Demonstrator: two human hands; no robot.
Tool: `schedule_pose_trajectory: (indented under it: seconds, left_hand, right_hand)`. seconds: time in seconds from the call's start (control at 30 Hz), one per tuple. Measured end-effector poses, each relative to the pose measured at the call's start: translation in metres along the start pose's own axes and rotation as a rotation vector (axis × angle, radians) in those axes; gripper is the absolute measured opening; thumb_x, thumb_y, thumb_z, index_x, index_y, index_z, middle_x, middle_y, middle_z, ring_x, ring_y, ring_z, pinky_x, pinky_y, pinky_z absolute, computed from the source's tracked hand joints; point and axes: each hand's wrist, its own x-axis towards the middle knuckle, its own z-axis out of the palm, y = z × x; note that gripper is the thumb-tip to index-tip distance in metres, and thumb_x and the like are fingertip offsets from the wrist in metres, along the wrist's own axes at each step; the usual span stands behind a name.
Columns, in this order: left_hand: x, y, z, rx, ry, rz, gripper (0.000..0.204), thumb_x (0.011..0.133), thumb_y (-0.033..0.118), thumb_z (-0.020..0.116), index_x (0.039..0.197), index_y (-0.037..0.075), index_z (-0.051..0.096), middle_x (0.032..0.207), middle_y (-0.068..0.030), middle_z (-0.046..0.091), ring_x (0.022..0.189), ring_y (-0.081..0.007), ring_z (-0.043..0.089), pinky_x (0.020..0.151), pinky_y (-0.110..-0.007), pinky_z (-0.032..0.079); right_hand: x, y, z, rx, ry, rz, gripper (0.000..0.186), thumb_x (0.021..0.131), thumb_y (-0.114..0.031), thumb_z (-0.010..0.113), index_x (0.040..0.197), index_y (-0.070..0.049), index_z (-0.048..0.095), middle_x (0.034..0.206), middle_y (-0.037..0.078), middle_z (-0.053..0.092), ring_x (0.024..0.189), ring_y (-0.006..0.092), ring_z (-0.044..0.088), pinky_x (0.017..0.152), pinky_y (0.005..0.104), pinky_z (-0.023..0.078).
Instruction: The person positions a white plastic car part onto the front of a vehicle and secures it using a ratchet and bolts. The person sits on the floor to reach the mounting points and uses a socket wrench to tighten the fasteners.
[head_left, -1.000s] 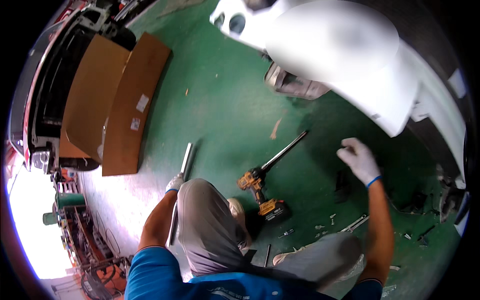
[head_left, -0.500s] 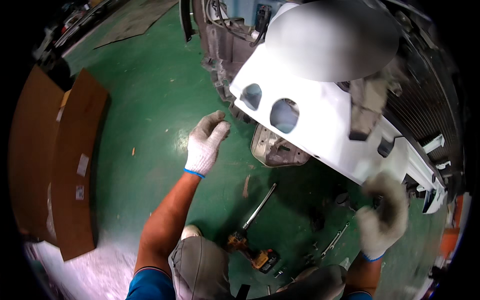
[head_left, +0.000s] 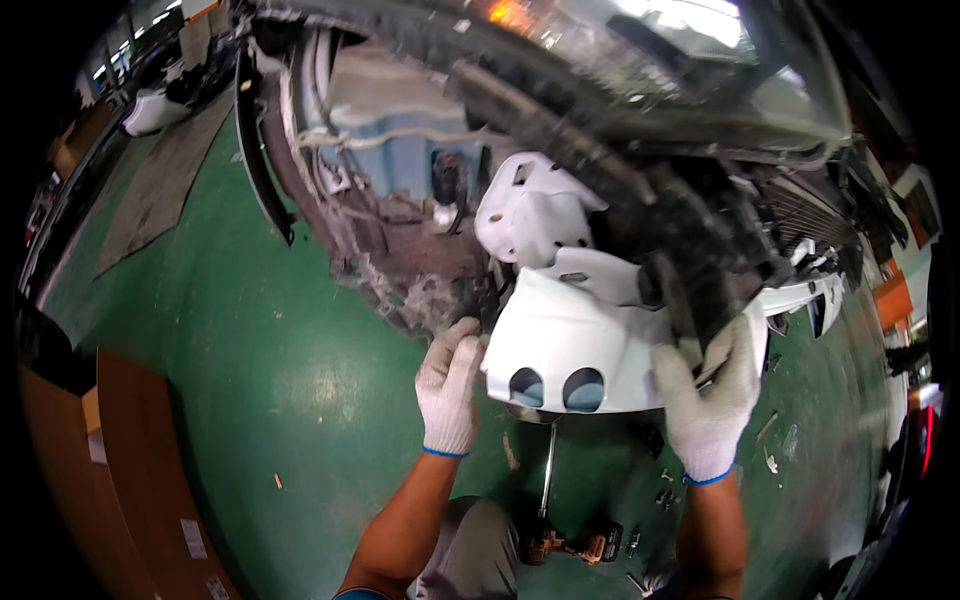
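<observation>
A white moulded car body panel [head_left: 540, 340] with two round holes hangs low on the front of a vehicle. My left hand [head_left: 450, 390], in a white knit glove with a blue cuff, is closed at the panel's left edge. Whatever its fingers pinch there is hidden. My right hand [head_left: 708, 405], gloved alike, lies at the panel's right part with thumb and fingers apart. Between them a dark strip [head_left: 700, 300] hangs down, blurred. Above the panel shows a white bracket [head_left: 540, 215] with holes.
A headlamp [head_left: 690, 70] and dark bodywork overhang from above. A cordless power tool [head_left: 572, 545] with a long metal extension [head_left: 549, 470] lies on the green floor [head_left: 320, 400] by my knees. Cardboard [head_left: 140, 460] stands at lower left. Small hardware [head_left: 667, 495] lies near my right forearm.
My view has tilted up, bringing the headlamp in. My left hand has come to the panel's left edge. The right hand has moved up and inward onto the panel.
</observation>
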Motion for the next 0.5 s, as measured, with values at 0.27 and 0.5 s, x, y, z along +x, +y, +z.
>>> schedule_pose_trajectory:
  seconds: [0.27,0.5]
  left_hand:
    - [-0.012,0.02,0.008,-0.249,-0.102,-0.14,0.058,0.104,0.046,0.053,0.133,-0.004,0.056,0.129,-0.014,0.064,0.119,-0.0258,0.06,0.104,-0.043,0.047]
    - [-0.014,-0.009,0.017,-0.236,0.117,-0.234,0.035,0.105,0.031,0.056,0.123,0.001,0.059,0.116,-0.0079,0.066,0.104,-0.0222,0.063,0.09,-0.042,0.052]
  right_hand:
    - [0.002,0.008,-0.005,0.007,-0.101,0.005,0.058,0.074,-0.017,0.084,0.12,0.005,0.054,0.101,0.017,0.06,0.082,0.0323,0.063,0.071,0.0401,0.054]
    - [0.002,0.024,-0.024,0.099,-0.155,-0.107,0.08,0.071,-0.025,0.087,0.135,0.008,0.05,0.118,0.02,0.061,0.101,0.0349,0.064,0.087,0.0411,0.053]
